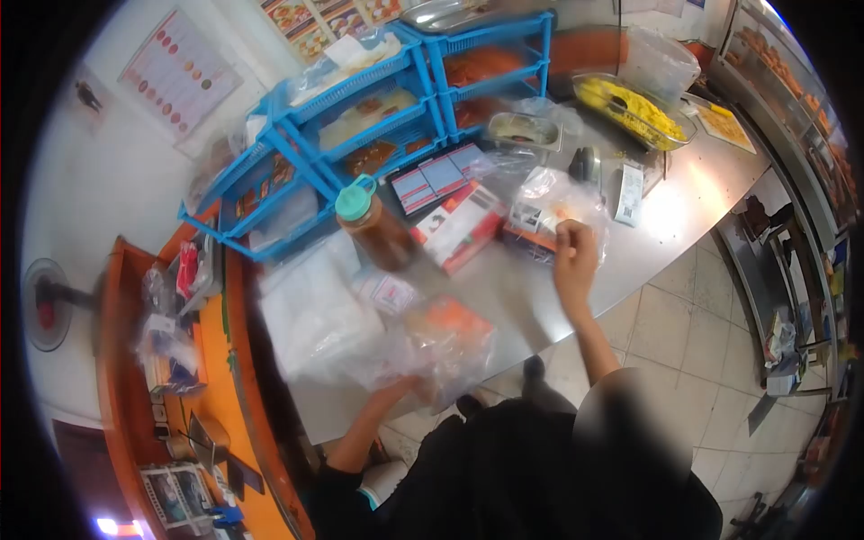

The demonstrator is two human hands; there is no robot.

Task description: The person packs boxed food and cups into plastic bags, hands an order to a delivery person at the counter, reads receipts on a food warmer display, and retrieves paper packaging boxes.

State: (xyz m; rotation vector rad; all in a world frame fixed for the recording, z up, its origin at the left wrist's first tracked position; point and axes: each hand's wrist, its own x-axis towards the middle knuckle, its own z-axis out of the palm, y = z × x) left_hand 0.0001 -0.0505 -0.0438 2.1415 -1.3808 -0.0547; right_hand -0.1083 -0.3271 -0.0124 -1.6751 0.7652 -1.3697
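My left hand (pixel 396 391) is at the near edge of the metal table, closed on a clear plastic bag (pixel 461 346) with something orange and white inside. The bag partly hides its fingers. My right hand (pixel 576 263) is raised at the right, thumb and fingers pinched together; what they hold, if anything, is too small to make out. Behind those fingertips stands a small box (pixel 526 236) with clear plastic bags (pixel 544 186) on it. A stack of white plastic bags (pixel 319 315) lies left of the orange-filled bag.
A bottle (pixel 378 229) with a teal lid stands beside a red and white box (pixel 459 227). Blue stacked racks (pixel 351 121) line the back, near a tablet (pixel 438 183). At right are a tray of yellow food (pixel 630 108), a cutting board with a knife (pixel 723 123), and a display case.
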